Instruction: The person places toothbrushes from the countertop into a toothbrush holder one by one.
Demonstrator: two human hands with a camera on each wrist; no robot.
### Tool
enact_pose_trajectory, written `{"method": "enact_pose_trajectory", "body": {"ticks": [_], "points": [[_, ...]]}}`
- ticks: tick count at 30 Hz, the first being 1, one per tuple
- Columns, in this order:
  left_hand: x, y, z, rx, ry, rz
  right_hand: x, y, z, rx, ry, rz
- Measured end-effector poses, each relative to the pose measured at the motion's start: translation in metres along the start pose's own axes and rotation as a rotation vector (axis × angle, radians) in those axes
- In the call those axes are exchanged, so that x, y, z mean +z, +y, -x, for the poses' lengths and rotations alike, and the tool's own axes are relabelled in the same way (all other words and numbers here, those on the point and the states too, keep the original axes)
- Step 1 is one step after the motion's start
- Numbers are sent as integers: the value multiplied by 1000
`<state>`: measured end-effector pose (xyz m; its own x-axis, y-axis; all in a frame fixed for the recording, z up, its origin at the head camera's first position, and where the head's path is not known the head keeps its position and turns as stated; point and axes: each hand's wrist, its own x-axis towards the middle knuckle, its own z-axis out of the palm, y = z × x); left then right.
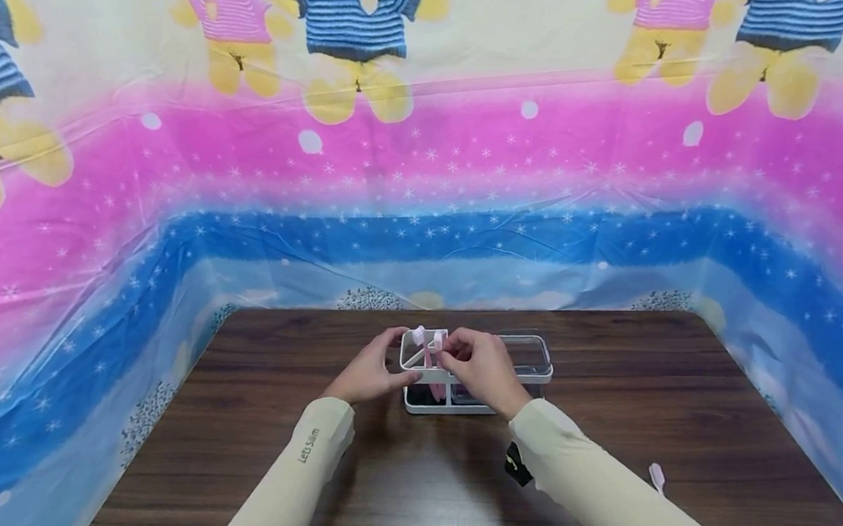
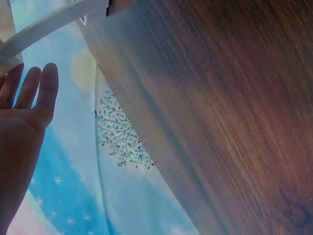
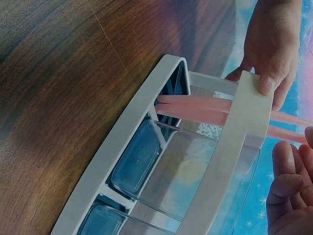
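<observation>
A white-framed toothbrush holder (image 1: 472, 410) with clear cups stands on the table. My left hand (image 1: 362, 374) grips its upper left corner; the thumb lies on the front of the rim and the fingers reach behind. Two pink toothbrushes stand in the left section, their handles passing through the upper frame in the right wrist view. One toothbrush (image 1: 419, 335) leans free with its head up. My right hand (image 1: 483, 368) pinches the other toothbrush (image 1: 439, 341) near its head, above the rim. The left wrist view catches only part of the holder, beside my left fingers (image 2: 47, 88).
Another pale pink toothbrush (image 1: 658, 478) lies on the brown wooden table (image 1: 260, 478), near the front right. A black item (image 1: 517, 465) shows beside my right cuff. Printed cloth (image 1: 457, 151) hangs around the table's back and sides.
</observation>
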<state>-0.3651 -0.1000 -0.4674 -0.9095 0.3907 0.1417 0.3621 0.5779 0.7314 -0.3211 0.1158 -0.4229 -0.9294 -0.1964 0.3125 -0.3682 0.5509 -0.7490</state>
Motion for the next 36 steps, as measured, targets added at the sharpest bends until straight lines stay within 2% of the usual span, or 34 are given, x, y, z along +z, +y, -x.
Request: {"method": "enact_pose_trajectory", "body": {"ticks": [7, 13, 21, 36], "points": [[1, -1, 0, 6, -5, 4, -3, 2, 3, -2, -26, -5], [2, -3, 0, -31, 2, 0, -14, 5, 6, 11, -18, 27], [2, -2, 0, -24, 5, 11, -47, 21, 11, 16, 40, 60], [0, 0, 0, -29, 6, 7, -98, 53, 23, 46, 89, 158]]}}
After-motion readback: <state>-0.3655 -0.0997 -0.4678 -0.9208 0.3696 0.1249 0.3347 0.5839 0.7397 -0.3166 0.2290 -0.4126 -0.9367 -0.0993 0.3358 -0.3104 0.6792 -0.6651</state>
